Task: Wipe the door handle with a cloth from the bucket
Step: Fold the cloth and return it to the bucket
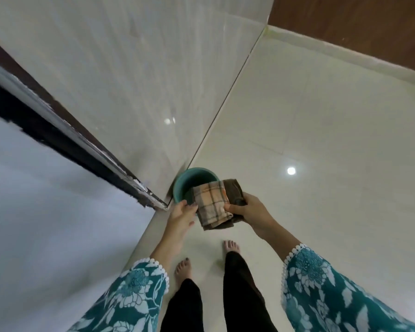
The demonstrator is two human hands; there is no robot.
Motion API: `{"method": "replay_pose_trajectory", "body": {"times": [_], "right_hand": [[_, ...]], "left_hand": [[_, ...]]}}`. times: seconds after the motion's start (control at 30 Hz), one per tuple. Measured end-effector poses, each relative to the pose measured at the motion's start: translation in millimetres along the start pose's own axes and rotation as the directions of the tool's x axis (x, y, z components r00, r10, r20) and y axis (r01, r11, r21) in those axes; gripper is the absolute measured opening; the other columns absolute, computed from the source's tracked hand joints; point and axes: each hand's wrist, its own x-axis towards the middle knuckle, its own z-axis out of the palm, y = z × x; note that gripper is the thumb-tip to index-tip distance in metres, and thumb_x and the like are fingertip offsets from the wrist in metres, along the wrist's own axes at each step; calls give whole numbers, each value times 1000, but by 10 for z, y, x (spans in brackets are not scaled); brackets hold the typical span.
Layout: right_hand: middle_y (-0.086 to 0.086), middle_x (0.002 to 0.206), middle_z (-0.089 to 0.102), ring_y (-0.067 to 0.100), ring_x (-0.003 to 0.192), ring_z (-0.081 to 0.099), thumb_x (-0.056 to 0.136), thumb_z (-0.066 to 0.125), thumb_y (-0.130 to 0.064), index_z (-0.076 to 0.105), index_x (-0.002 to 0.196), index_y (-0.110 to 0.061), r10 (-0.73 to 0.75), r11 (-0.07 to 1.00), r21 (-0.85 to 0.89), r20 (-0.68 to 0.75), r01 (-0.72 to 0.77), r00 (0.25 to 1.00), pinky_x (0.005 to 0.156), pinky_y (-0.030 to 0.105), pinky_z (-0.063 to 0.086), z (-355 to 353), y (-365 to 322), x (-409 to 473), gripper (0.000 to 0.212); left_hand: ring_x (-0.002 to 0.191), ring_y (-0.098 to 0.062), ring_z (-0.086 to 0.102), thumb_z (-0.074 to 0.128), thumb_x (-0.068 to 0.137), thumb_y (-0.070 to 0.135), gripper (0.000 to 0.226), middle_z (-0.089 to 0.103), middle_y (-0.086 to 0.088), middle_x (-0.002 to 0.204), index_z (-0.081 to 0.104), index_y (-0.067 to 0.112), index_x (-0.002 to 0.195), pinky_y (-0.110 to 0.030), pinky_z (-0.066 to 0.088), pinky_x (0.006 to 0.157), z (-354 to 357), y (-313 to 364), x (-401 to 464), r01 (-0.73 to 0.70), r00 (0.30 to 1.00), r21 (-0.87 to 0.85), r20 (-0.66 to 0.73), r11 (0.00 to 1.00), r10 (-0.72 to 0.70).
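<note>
A glossy pale tiled floor (321, 130) is filling most of the view, with a dark door frame (65, 137) running along the left. A teal bucket (185, 182) is standing by the frame's foot. Above it, the right hand (252, 212) is pinching a folded checked cloth (211, 203) along with what may be a second, darker cloth. The left hand (182, 213) is hanging open, fingertips just touching the cloth's edge.

Setting: domestic interior, likely a hallway or room corner of a home. Evidence: glossy cream floor tiles (321, 130) reflecting ceiling lights; matching tiled wall (134, 68); dark wooden door frame (65, 137) with chipped white paint; teal plastic bucket (189, 180) on floor; bare feet (231, 246).
</note>
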Motion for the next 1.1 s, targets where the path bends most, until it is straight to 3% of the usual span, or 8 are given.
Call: {"method": "replay_pose_trajectory", "body": {"times": [0.13, 0.4, 0.53, 0.77, 0.83, 0.97, 1.03, 1.1], "right_hand": [[9, 107, 69, 29, 100, 64, 84, 66, -24, 63, 104, -27, -106, 980, -169, 11, 107, 994, 82, 41, 56, -59, -188, 160, 21], [3, 102, 72, 19, 93, 62, 83, 64, -17, 67, 113, -23, -316, 830, -460, 80, 317, 945, 85, 35, 51, -173, -700, 253, 30], [7, 95, 68, 25, 86, 61, 80, 58, -5, 68, 115, -23, -632, 520, -716, 45, 466, 774, 71, 29, 48, -204, -702, 299, 40], [14, 114, 62, 35, 99, 55, 80, 37, -26, 63, 122, -14, -565, 217, -754, 421, 620, 710, 81, 41, 54, 311, -447, 249, 51], [8, 125, 61, 29, 110, 50, 75, 43, -20, 59, 126, -15, -515, 258, -667, 518, 699, 683, 92, 36, 46, 335, -445, 276, 54], [-3, 117, 64, 11, 100, 58, 84, 54, -3, 60, 123, -23, -272, 804, -417, 376, 424, 886, 82, 6, 40, 198, -427, 444, 44], [-6, 122, 61, 11, 111, 55, 92, 56, -25, 56, 127, -24, -106, 931, -325, 200, 168, 974, 94, 15, 41, 137, -307, 722, 36], [2, 123, 63, 17, 113, 58, 87, 56, -47, 55, 129, -16, 151, 986, -122, 318, -117, 936, 101, 34, 45, 139, -104, 1046, 52]], "left_hand": [[131, -16, 45, 66, 67, 68, 99, 43, 0, 147, 25, 31, 149, -46, 38, 109, 437, 86, 17, -75, 997, 28, -10, 997, 75], [91, -22, 68, 49, 96, 7, 23, 70, -9, 99, 62, 8, 116, -33, 56, 70, 804, 394, 73, -133, 955, -253, -293, 958, 55], [98, -28, 65, 49, 95, 5, 19, 68, -17, 102, 65, 7, 105, -38, 53, 81, 744, 385, 56, -125, 938, -328, -348, 936, 4], [110, -29, 64, 43, 98, 38, 41, 67, -16, 117, 58, 11, 125, -45, 49, 95, 676, 393, 44, -133, 970, -581, -241, 803, -13], [109, -31, 64, 48, 96, 35, 41, 66, -19, 118, 57, 7, 125, -44, 52, 92, 545, 334, 75, -145, 963, -548, -269, 824, -9], [98, -33, 64, 50, 95, 5, 34, 61, -28, 120, 53, 0, 127, -33, 57, 72, 307, 156, 268, -162, 944, -566, -329, 809, -41], [104, -34, 62, 47, 95, 5, 36, 60, -27, 123, 51, 0, 131, -34, 57, 75, 229, 48, 426, -154, 958, -605, -286, 781, -33], [109, -34, 60, 45, 96, 7, 36, 60, -26, 123, 51, 1, 131, -35, 54, 80, 214, -89, 633, -136, 973, -604, -230, 785, -8]]}}
